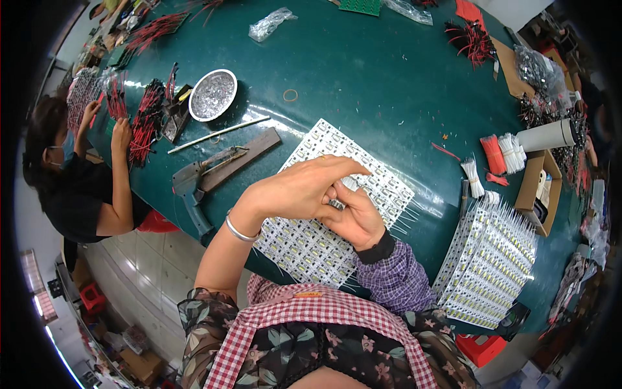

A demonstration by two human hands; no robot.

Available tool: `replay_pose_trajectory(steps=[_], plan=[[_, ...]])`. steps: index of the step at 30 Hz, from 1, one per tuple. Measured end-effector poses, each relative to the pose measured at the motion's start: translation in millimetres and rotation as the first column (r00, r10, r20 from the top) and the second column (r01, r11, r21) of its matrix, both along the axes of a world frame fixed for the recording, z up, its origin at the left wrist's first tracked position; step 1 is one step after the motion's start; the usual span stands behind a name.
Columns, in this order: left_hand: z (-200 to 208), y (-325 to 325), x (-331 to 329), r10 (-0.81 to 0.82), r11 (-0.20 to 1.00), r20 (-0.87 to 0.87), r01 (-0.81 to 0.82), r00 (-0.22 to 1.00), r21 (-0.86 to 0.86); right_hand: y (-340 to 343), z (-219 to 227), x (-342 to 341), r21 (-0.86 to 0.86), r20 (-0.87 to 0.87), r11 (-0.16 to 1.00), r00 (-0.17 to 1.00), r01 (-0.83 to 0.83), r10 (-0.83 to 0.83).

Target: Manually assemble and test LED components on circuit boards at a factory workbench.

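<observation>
In the head view, our left grip [295, 188] and right grip [359, 217] meet above a white circuit-board panel [304, 249] that lies flat on the green worktop [382, 84], right in front of us. The fingers of the 2 hands touch each other, the left partly covering the right; whether anything sits between them we cannot tell.

We judge the panel light, thin and fairly stiff, smooth enough to slide on the worktop, with small fragile parts on its face. We would take it by its bare edges, keeping clear of the thin pale wires [407, 220] that stick out along its right side and look easily bent.

As for numbers, we count 2 hands of ours and at least 1 panel beneath them; a second may be hidden there. To the right stands 1 stack of similar panels [486, 266], its layers too close to count. Beside it we find 2 white bundles [512, 154], 1 larger red bundle [492, 154], 1 pale tube [544, 135] and 1 carton [532, 172]. To the left are 1 gun-shaped tool [186, 183], 1 dark bar [249, 154], 1 white rod [236, 129], 1 bowl [207, 119] of silvery bits and 1 co-worker [78, 194].
</observation>
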State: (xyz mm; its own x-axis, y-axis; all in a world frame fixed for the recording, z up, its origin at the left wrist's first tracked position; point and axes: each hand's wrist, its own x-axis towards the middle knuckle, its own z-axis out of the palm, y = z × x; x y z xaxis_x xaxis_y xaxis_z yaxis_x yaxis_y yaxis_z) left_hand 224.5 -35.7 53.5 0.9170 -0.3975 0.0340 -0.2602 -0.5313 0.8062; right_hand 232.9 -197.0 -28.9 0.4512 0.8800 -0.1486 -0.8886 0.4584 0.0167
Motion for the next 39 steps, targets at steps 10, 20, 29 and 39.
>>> replay_pose_trajectory(steps=[10, 20, 29, 39], plan=[[-1, 8, 3, -0.068, 0.997, -0.298, 0.078, 0.952, 0.023, 3, 1, -3, -0.006, 0.008, 0.999, 0.999, -0.035, 0.035], [9, 38, -20, 0.241, 0.865, -0.289, -0.34, 0.927, -0.368, 6, 22, 2, -0.24, 0.427, 0.969, 0.902, 0.051, 0.058], [15, 14, -21, 0.312, 0.929, -0.353, -0.36, 0.882, -0.08, 8, 15, -5, -0.305, 0.451, 0.951, 0.874, -0.04, 0.181], [3, 10, -13, 0.138, 0.958, -0.444, -0.232, 0.885, -0.166, 5, 6, -8, -0.371, 0.506, 0.919, 0.802, -0.131, 0.319]])
